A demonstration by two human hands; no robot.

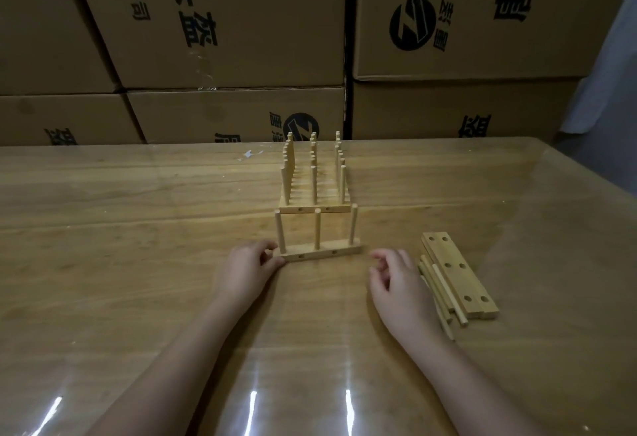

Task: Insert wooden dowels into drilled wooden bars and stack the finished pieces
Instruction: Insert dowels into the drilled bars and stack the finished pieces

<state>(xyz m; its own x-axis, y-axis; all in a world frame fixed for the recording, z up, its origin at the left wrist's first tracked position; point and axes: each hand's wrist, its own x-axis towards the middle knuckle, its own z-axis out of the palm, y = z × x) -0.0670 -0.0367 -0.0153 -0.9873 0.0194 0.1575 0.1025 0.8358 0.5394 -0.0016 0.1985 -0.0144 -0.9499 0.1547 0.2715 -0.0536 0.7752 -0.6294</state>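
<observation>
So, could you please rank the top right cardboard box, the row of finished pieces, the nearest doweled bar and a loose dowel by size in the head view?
Largest: top right cardboard box.
Then row of finished pieces and nearest doweled bar, too alike to rank, the bar being nearer.
Smallest: loose dowel.

Bare forearms, apparently short-fingered hands

Matt pale wooden bars, glossy table film
</observation>
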